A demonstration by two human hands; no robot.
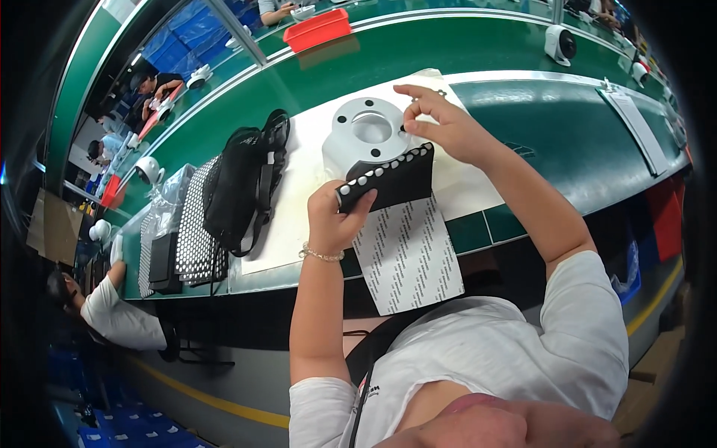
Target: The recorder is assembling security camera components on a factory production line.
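Note:
My left hand [336, 220] is closed on a black sheet [396, 181] bent over at the top, where a row of pale round spots runs along the fold. Just beyond it, a white round housing [334, 146] with a wide central opening stands on a pale mat. Black round spots show on the housing's rim. My right hand [441, 123] is at the rim's right side, thumb and a finger brought together beside a dark spot. Whatever lies between those fingertips is too small to make out.
Left of the mat [291, 239] lie a black mesh bag [239, 187], dotted sheets [196, 216] and a black box [162, 261]. A printed white sheet [411, 257] overhangs the table's near edge. Papers [635, 127] lie right; a red tray [317, 31] and a white camera [560, 45] stand beyond.

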